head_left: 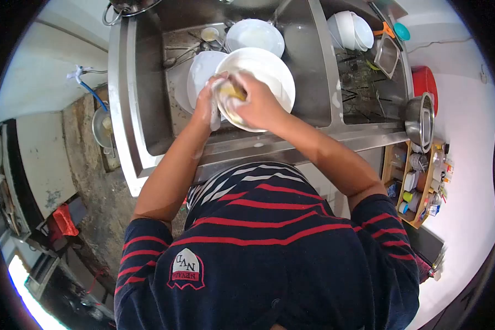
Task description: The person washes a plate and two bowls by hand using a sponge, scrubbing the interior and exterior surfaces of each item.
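Note:
Over the left basin of the sink, my left hand (pixel 206 103) is closed on the left edge of a large white bowl (pixel 278 82), with suds on the fingers. My right hand (pixel 261 103) is closed on a yellow sponge (pixel 232 91) and presses it against the bowl's inner left side. Foam covers the spot between the hands, so the exact contact there is partly hidden, and the right hand is slightly blurred. Behind the bowl lies a white plate (pixel 254 36). Another white dish (pixel 201 69) sits under its left side.
Spoons (pixel 176 58) and a small cup (pixel 209 34) lie in the basin's back left. White bowls (pixel 349 30), a wire rack (pixel 363 88) and a metal tray (pixel 388 56) fill the right basin. A steel bowl (pixel 419 122) stands at the right edge, a pot (pixel 127 7) at the back left.

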`<state>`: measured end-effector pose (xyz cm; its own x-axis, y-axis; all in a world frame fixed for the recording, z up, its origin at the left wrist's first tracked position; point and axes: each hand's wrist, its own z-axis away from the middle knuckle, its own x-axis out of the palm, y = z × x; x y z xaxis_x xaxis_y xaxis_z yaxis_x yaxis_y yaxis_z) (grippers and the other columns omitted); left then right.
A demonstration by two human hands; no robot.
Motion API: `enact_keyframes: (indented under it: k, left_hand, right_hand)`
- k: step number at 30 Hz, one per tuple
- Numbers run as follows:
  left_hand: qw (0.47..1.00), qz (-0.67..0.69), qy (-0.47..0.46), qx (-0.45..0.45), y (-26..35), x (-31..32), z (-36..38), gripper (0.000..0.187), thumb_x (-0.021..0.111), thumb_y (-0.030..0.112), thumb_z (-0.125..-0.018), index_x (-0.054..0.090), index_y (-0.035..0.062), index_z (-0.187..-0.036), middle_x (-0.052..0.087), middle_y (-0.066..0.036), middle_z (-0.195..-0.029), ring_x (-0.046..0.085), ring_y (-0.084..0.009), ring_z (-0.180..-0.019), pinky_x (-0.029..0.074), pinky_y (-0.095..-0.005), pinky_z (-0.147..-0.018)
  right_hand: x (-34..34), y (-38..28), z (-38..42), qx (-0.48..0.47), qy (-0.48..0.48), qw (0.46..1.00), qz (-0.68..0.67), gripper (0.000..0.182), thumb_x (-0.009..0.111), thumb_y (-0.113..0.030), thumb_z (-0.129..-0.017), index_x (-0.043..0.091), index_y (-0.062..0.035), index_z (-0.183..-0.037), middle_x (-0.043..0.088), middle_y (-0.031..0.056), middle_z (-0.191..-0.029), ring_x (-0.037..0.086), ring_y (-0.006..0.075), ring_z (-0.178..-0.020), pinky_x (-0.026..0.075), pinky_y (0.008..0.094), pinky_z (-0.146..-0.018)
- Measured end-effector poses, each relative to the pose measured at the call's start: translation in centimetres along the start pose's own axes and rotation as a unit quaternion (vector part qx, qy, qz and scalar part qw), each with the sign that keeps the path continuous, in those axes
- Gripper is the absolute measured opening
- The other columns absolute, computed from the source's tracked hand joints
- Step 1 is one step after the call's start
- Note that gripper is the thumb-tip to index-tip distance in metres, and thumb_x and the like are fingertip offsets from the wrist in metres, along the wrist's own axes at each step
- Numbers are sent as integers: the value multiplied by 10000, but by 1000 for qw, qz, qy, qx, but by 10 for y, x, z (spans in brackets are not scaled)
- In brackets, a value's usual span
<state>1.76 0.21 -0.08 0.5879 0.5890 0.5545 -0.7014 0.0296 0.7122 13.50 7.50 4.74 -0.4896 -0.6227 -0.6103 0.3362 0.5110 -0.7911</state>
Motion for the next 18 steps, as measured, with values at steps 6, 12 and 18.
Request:
enact_keyframes:
  k: [6,12,18]
  left_hand:
    - [998,-33,-20,-57,11,12,6,462,582,391,-851,545,79,-1190,587,-92,-1097,587,-214,-976,464,-321,-860]
    - [998,-18,3,-57,14,8,9,399,583,402,-850,576,80,-1087,572,-76,-1054,546,-194,-992,418,-317,-895]
    - [1000,15,9,20,-2,-12,-10,311,524,338,-868,602,62,-987,562,-98,-1055,526,-218,-1009,407,-349,-919]
  right_hand:
    - [6,5,-36,98,180,974,-100,446,668,-60,-764,509,14,-1174,631,132,-996,617,191,-876,491,303,-777]
    - [-5,-6,-21,-57,46,993,97,382,686,-77,-691,589,-28,-1057,574,165,-1094,562,346,-1035,462,436,-878]
    - [-31,2,-20,-30,-75,920,384,334,669,-96,-662,675,-87,-996,610,122,-971,614,303,-889,504,402,-805]
